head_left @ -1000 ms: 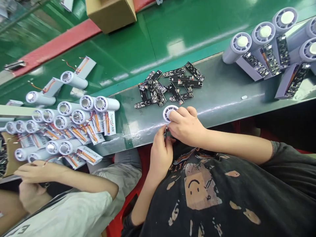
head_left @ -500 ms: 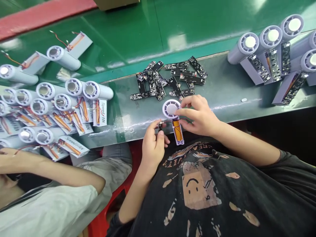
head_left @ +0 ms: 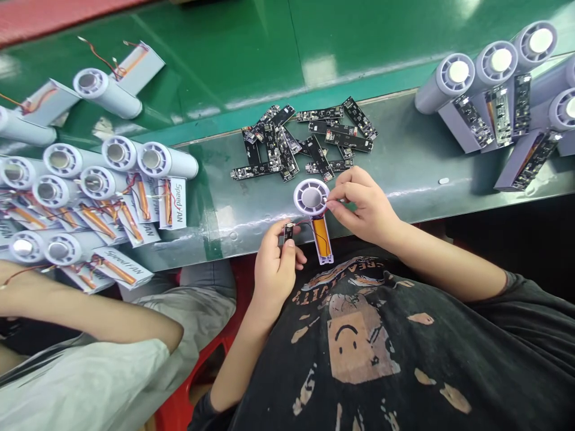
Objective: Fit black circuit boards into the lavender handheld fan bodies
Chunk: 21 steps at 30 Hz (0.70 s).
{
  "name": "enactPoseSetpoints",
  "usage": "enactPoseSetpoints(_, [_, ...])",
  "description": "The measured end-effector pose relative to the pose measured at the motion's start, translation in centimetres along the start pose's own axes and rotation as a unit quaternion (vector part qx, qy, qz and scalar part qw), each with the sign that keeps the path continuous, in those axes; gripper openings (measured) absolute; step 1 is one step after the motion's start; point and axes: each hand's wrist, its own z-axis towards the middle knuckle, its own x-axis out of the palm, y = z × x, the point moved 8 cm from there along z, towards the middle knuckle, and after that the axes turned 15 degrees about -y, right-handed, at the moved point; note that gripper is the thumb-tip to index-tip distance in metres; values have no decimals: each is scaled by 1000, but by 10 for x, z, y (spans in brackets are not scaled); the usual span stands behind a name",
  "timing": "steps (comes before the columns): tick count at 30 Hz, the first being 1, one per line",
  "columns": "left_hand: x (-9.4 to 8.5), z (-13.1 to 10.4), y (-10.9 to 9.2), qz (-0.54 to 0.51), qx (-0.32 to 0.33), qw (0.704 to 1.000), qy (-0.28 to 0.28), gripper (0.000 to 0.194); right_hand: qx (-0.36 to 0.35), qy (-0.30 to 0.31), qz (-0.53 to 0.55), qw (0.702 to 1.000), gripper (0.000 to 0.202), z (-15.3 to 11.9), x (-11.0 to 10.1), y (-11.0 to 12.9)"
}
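My left hand [head_left: 275, 257] is closed around a narrow black circuit board [head_left: 288, 232], its end showing between thumb and fingers. Right beside it, at the bench's front edge, is a lilac handheld fan [head_left: 311, 198] with its round grille facing up. The fan's open handle points toward me, showing an orange-wrapped battery [head_left: 321, 236]. A thin red wire runs between the board and the fan. At the grille's right rim, my right hand [head_left: 359, 200] has thumb and fingertips pinched together; a tiny whitish bit shows there, too small to name.
Several loose circuit boards [head_left: 278, 143] lie piled behind the fan. Fans with boards in their handles [head_left: 457, 84] stand at the right; many with exposed batteries [head_left: 168, 158] cover the left. A co-worker's arm [head_left: 99, 305] reaches in at left. A small white piece [head_left: 444, 181] lies on the bench.
My right fingertips have moved from over the grille and wires to its right rim, and the dark wires beneath them no longer show. My left hand keeps the board, shifted slightly left.
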Motion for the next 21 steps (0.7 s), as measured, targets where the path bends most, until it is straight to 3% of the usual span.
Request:
enactPoseSetpoints(3, [2,-1,1,-27,-10,1000,8,31,-93,-38,-65,993,19,-3,-8,16])
enactPoseSetpoints(5, [4,-1,1,-60,-22,998,22,32,-204,11,-82,975,25,-10,-2,35])
enactPoseSetpoints(7, [8,-2,2,-90,-37,995,38,32,-266,102,-64,956,25,-17,8,47])
enactPoseSetpoints(9, [9,-2,4,-109,-48,992,48,32,-235,148,-57,959,28,-14,14,49])
enactPoseSetpoints(12, [10,-3,3,-125,-51,990,45,32,-159,107,-109,975,28,-4,17,48])
enactPoseSetpoints(14, [10,-3,1,-130,-48,990,42,31,-145,80,-161,973,22,-3,22,50])
enactPoseSetpoints(21, [10,-6,-2,-88,-21,996,27,36,-116,86,-162,976,24,-7,37,45])
